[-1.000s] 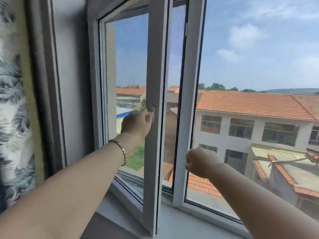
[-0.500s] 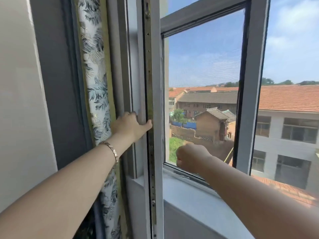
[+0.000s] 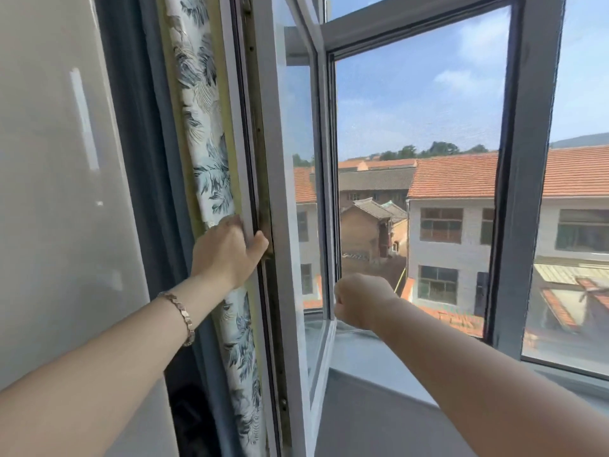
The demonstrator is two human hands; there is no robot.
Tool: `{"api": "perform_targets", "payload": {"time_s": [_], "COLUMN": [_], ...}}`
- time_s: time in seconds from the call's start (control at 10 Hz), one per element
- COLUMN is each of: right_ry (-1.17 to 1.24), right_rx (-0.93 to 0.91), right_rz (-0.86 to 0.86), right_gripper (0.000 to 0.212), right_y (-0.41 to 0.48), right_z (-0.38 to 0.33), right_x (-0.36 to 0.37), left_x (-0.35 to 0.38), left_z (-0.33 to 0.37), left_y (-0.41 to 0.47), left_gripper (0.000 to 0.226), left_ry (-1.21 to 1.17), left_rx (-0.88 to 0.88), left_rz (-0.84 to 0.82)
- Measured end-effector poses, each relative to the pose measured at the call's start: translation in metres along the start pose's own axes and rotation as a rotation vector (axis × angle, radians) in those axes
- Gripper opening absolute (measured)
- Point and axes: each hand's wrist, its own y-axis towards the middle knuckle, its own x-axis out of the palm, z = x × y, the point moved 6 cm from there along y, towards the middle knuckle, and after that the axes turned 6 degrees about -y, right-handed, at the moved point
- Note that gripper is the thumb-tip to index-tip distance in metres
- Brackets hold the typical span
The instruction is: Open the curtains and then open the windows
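Observation:
The white window sash [image 3: 287, 206] is swung inward and stands nearly edge-on to me, close to the gathered leaf-print curtain [image 3: 206, 153] at the left. My left hand [image 3: 229, 252] wraps its fingers around the sash's edge at mid-height, with the thumb on the metal fitting strip. A bracelet sits on that wrist. My right hand [image 3: 361, 300] is a closed fist with nothing visible in it, hovering just right of the sash's lower corner. The uncovered opening [image 3: 418, 153] shows a fine insect screen.
A grey mullion [image 3: 522, 192] separates the opening from a fixed pane [image 3: 580, 192] on the right. The grey windowsill [image 3: 372, 361] runs below my right forearm. A pale wall [image 3: 59, 192] fills the left. Tiled roofs and buildings lie outside.
The sash has swung further inward to the left, up against the curtain, with my left hand moving along on its edge. My right fist stayed near the opening's lower part.

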Motion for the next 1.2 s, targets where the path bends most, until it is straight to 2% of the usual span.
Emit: {"api": "perform_targets", "payload": {"time_s": [0.1, 0.2, 0.3, 0.5, 0.7, 0.9, 1.0, 1.1, 1.2], "right_ry": [-0.019, -0.034, -0.07, -0.099, -0.084, -0.051, -0.035, -0.016, -0.009], "right_rx": [0.026, 0.049, 0.047, 0.016, 0.033, 0.013, 0.028, 0.047, 0.058], "right_rz": [0.014, 0.017, 0.027, 0.025, 0.005, 0.022, 0.027, 0.035, 0.042], "right_gripper": [0.017, 0.028, 0.035, 0.039, 0.022, 0.033, 0.031, 0.029, 0.016], "right_y": [0.001, 0.003, 0.005, 0.02, 0.036, 0.039, 0.023, 0.001, -0.021], "right_z": [-0.015, -0.021, -0.022, -0.017, -0.022, -0.033, -0.027, -0.013, 0.001], "right_x": [-0.008, -0.014, -0.023, -0.027, -0.015, -0.017, -0.02, -0.023, -0.027], "left_x": [-0.001, 0.008, 0.012, 0.013, 0.006, 0.006, 0.003, 0.008, 0.04], "left_z": [0.011, 0.04, 0.047, 0.035, -0.008, 0.001, -0.004, 0.007, 0.048], "left_y": [-0.015, -0.011, 0.01, 0.019, 0.03, 0.028, 0.028, 0.02, -0.008], "left_gripper": [0.06, 0.076, 0.082, 0.084, 0.089, 0.088, 0.088, 0.072, 0.072], "left_ry": [-0.17, -0.276, -0.319, -0.185, -0.123, -0.087, -0.111, 0.023, 0.169], "left_rx": [-0.094, -0.195, -0.359, -0.399, -0.399, -0.347, -0.339, -0.113, 0.309], "left_rz": [0.2, 0.243, 0.334, 0.552, 0.53, 0.544, 0.492, 0.405, 0.065]}}
